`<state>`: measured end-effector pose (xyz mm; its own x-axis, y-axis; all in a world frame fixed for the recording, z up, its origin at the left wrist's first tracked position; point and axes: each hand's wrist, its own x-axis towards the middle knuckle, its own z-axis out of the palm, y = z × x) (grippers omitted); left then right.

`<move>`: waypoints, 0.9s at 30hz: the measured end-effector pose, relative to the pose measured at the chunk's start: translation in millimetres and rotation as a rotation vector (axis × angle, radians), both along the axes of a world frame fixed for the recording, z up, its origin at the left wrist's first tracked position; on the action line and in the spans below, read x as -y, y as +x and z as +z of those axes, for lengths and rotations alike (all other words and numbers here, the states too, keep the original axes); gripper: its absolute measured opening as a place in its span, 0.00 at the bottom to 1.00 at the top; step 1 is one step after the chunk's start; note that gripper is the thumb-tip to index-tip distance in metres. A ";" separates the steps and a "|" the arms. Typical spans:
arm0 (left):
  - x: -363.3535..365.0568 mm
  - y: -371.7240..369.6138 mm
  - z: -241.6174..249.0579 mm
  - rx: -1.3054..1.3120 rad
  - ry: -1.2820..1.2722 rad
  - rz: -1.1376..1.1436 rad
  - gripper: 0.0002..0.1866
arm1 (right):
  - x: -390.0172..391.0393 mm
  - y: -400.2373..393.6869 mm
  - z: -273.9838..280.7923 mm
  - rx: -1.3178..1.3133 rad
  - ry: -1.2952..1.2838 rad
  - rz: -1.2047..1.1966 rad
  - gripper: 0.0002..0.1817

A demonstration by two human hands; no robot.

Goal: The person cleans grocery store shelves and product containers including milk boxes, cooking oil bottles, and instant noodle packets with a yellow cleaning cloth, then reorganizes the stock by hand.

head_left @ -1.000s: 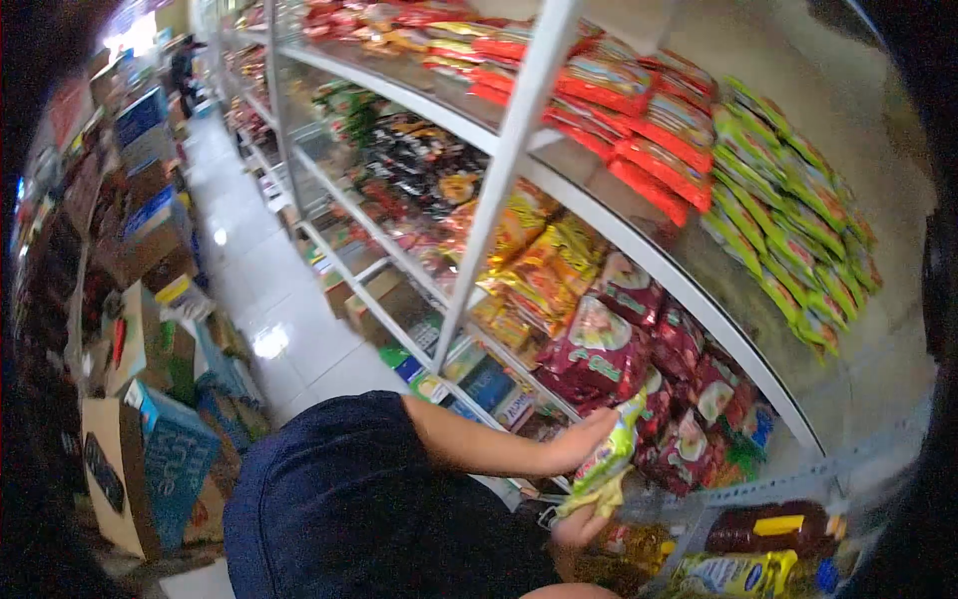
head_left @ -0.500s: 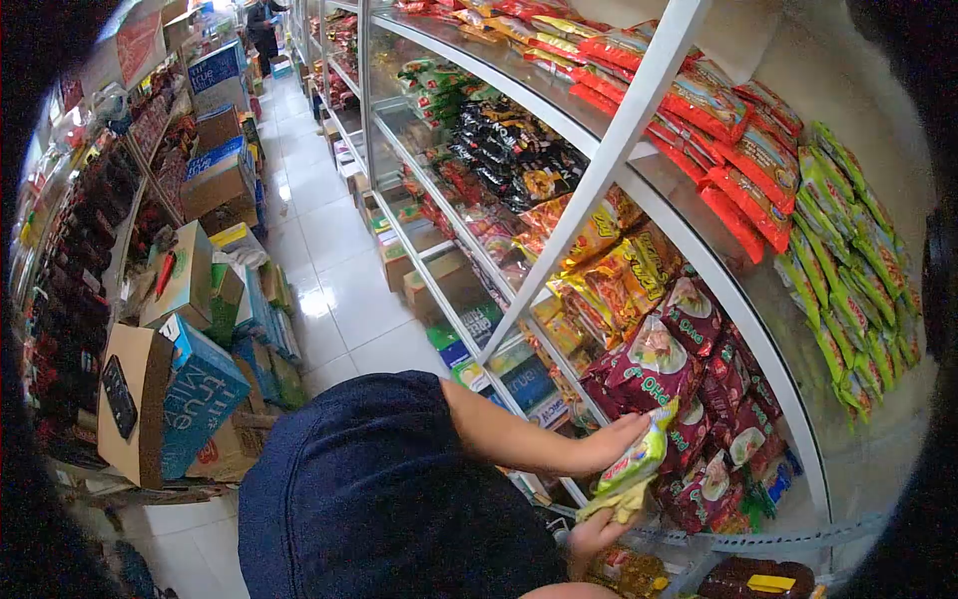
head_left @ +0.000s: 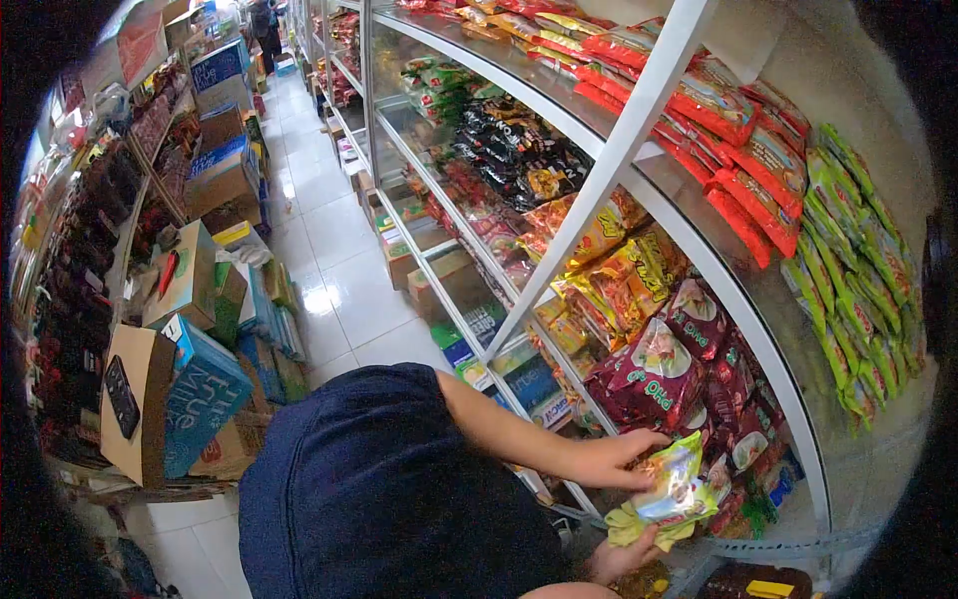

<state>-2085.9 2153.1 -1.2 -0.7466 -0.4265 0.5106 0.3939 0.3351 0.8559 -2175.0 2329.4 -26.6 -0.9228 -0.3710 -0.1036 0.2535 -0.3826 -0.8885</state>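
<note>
My left hand (head_left: 624, 459), at the end of the bare upper arm, grips the top edge of a shiny green-and-white packet (head_left: 669, 494). Below it, my right hand (head_left: 621, 559) is closed on the lower side of the packet, where crumpled yellow-green wrapping (head_left: 627, 526) shows; whether this is a second packet is unclear. Both hands are in front of the lower shelf, near maroon noodle packets (head_left: 654, 374) that lie stacked there. The right fingertips are partly hidden by the wrapping.
A white diagonal shelf post (head_left: 599, 190) stands beyond my hands. Red packets (head_left: 763, 195) and green packets (head_left: 858, 290) lie on the upper glass shelf. Open cartons (head_left: 205, 399) line the aisle's left side. A person (head_left: 265, 32) is at the aisle's far end.
Both hands and the packet have moved right and slightly down, and the packet has turned to show more of its shiny face. The far person has shifted slightly.
</note>
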 end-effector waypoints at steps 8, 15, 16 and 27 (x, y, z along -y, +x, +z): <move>44.9 20.2 28.4 -0.206 -1.038 0.009 0.26 | 4.2 0.4 1.2 0.201 -0.109 0.163 0.27; 47.9 28.3 26.5 -0.269 -1.031 0.006 0.18 | 11.7 0.9 -2.9 0.243 -0.088 0.240 0.28; 48.1 29.9 27.9 -0.254 -0.978 -0.025 0.18 | 11.9 0.3 -3.0 0.243 -0.084 0.238 0.28; 65.2 33.1 72.4 -0.462 -0.720 0.111 0.20 | -8.2 -17.2 -11.0 0.100 -0.014 0.133 0.28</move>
<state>-2052.9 2088.0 71.2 -0.3701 0.0597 0.9271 0.5831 0.7918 0.1818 -2192.2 2337.6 -37.5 -0.8506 -0.4914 -0.1870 0.3901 -0.3515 -0.8510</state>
